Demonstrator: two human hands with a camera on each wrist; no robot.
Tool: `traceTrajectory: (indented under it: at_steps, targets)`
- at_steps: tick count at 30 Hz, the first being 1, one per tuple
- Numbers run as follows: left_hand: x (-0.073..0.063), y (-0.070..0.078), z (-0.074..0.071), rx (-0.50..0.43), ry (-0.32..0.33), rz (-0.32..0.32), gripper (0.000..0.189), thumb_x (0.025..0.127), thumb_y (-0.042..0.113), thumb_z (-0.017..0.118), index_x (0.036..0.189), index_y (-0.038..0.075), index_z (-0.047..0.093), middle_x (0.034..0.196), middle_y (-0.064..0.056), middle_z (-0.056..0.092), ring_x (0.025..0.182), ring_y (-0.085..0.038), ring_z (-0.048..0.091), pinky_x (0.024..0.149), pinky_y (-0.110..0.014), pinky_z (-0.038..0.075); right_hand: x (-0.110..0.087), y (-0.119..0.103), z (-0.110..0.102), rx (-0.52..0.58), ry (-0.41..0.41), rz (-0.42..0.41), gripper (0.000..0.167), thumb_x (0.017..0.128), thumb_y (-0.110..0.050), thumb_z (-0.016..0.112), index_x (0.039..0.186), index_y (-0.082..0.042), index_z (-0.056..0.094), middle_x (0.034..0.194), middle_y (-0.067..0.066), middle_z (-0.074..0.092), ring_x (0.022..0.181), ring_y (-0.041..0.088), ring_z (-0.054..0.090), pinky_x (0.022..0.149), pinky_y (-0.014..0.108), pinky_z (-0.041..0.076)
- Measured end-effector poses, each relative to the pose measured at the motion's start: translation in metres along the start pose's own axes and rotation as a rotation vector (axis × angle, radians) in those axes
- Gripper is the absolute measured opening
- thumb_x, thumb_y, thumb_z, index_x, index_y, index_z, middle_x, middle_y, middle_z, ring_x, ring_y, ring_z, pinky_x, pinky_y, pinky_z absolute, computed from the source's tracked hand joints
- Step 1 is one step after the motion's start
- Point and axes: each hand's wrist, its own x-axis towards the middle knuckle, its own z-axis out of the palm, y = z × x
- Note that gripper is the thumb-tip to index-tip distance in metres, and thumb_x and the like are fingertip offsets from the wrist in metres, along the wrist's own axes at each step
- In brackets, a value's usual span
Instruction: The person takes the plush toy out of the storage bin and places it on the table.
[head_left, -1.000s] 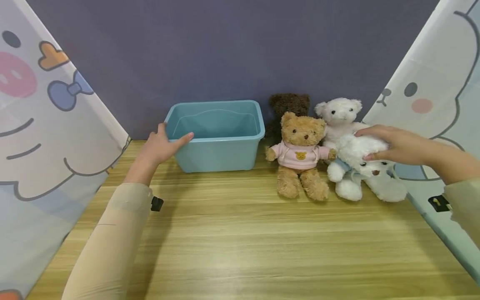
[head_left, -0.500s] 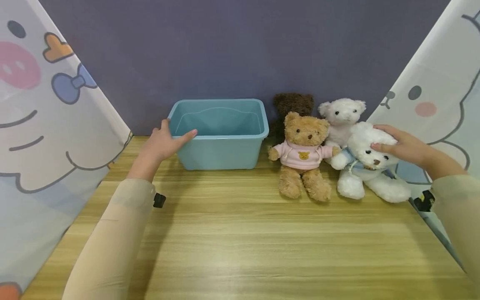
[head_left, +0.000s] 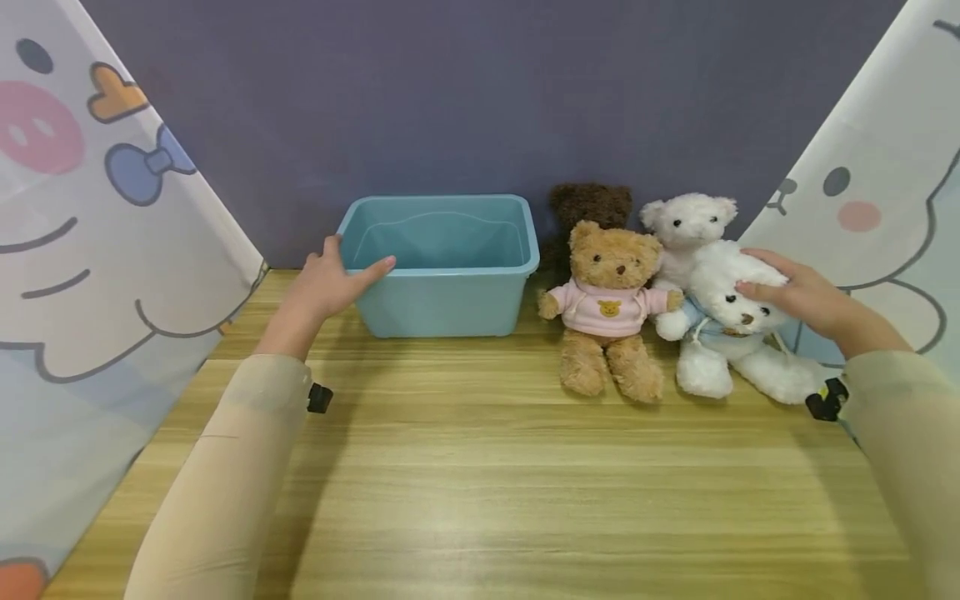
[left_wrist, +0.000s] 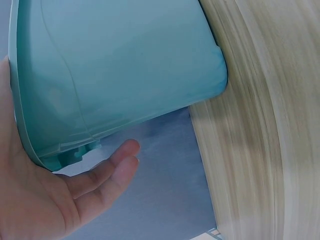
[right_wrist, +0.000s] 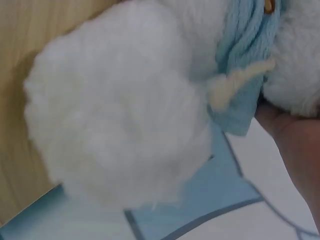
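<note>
In the head view my left hand [head_left: 321, 285] rests at the left front corner of a light blue plastic bin [head_left: 442, 302]. Its thumb lies along the rim. In the left wrist view two relaxed fingers [left_wrist: 107, 175] extend below the rim, apart from the bin's wall. My right hand [head_left: 808, 298] holds the head of a white teddy bear [head_left: 705, 367] in a light blue top, thumb on the near side. The other fingers are hidden behind the head. In the right wrist view, white fur [right_wrist: 120, 100] covers most of the frame.
A tan teddy bear [head_left: 611, 258] in a pink hoodie sits between bin and white bear. Behind are a dark brown bear [head_left: 588, 204] and another white bear [head_left: 688, 223]. Cartoon-printed cloths [head_left: 67, 250] flank the wooden table [head_left: 480, 467]; a dark grey panel [head_left: 450, 92] stands behind.
The white bear in the blue top has tipped back, its face raised, with my right hand staying at its head. The view has shifted slightly. My left hand has stayed at the bin.
</note>
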Motion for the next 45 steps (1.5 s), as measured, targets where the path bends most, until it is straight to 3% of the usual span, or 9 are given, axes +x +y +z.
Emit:
traceTrajectory:
  at_steps: [10,17,27,29,34,38,41,45]
  targets:
    - [0.003,-0.003,-0.003,-0.009,0.003,-0.007,0.148,0.072,0.108,0.036,0.168,0.014,-0.024,0.172,-0.042,-0.001,0.151,-0.068,0.026,0.117,-0.081,0.03,0.018,-0.007,0.007,-0.071,0.012,0.003,0.087,0.108,-0.058,0.052,0.173,-0.031,0.001,0.178,0.025,-0.008,0.157,0.067,0.001,0.11,0.09,0.016]
    - [0.004,-0.006,0.002,-0.027,0.002,-0.011,0.147,0.073,0.107,0.037,0.168,0.014,-0.024,0.172,-0.041,-0.002,0.153,-0.067,0.023,0.118,-0.081,0.029,0.035,-0.013,0.018,-0.097,0.034,-0.128,0.08,0.111,-0.046,0.055,0.174,-0.022,0.012,0.178,0.026,-0.003,0.16,0.062,0.0,0.115,0.088,0.01]
    - [0.004,-0.004,0.004,-0.038,0.012,0.0,0.147,0.073,0.107,0.038,0.168,0.014,-0.024,0.172,-0.041,-0.001,0.154,-0.066,0.022,0.118,-0.081,0.029,0.046,-0.009,0.019,-0.093,0.043,-0.144,0.079,0.115,-0.043,0.045,0.173,-0.01,0.004,0.175,0.035,-0.007,0.158,0.064,-0.002,0.117,0.087,0.009]
    - [0.006,-0.003,0.003,-0.034,0.015,0.0,0.147,0.073,0.107,0.038,0.169,0.015,-0.024,0.173,-0.04,0.0,0.154,-0.066,0.022,0.118,-0.081,0.029,0.049,-0.009,0.02,-0.115,0.051,-0.126,0.083,0.114,-0.046,0.044,0.172,-0.006,0.0,0.173,0.039,-0.006,0.157,0.066,-0.002,0.118,0.087,0.01]
    - [0.007,-0.003,0.001,-0.028,0.015,-0.004,0.147,0.072,0.108,0.038,0.169,0.015,-0.023,0.172,-0.041,0.0,0.153,-0.067,0.023,0.118,-0.081,0.029,0.06,-0.013,0.024,-0.178,0.026,0.054,0.106,0.107,-0.071,0.03,0.163,-0.005,-0.031,0.165,0.047,-0.017,0.151,0.071,-0.004,0.118,0.085,0.011]
    - [0.009,-0.006,0.002,-0.025,-0.004,-0.013,0.147,0.072,0.108,0.037,0.168,0.015,-0.025,0.172,-0.042,-0.002,0.152,-0.068,0.022,0.118,-0.082,0.028,0.065,-0.02,0.03,-0.153,0.017,0.146,0.118,0.101,-0.081,0.023,0.149,-0.001,-0.05,0.156,0.057,-0.01,0.144,0.075,0.017,0.12,0.08,0.019]
    - [0.01,-0.009,0.002,-0.018,-0.007,-0.017,0.148,0.072,0.108,0.036,0.168,0.014,-0.025,0.171,-0.043,-0.001,0.152,-0.069,0.023,0.118,-0.081,0.029,0.068,-0.026,0.035,-0.105,0.023,0.172,0.119,0.099,-0.083,0.019,0.145,-0.001,-0.053,0.154,0.06,-0.003,0.14,0.076,0.024,0.12,0.079,0.021]
    - [0.011,-0.01,0.002,0.006,-0.021,-0.022,0.147,0.072,0.109,0.034,0.168,0.014,-0.026,0.171,-0.043,-0.003,0.152,-0.068,0.021,0.118,-0.081,0.028,0.063,-0.035,0.036,-0.051,0.077,0.191,0.113,0.099,-0.082,0.013,0.152,-0.004,-0.047,0.159,0.055,-0.011,0.147,0.075,0.009,0.121,0.081,0.015]
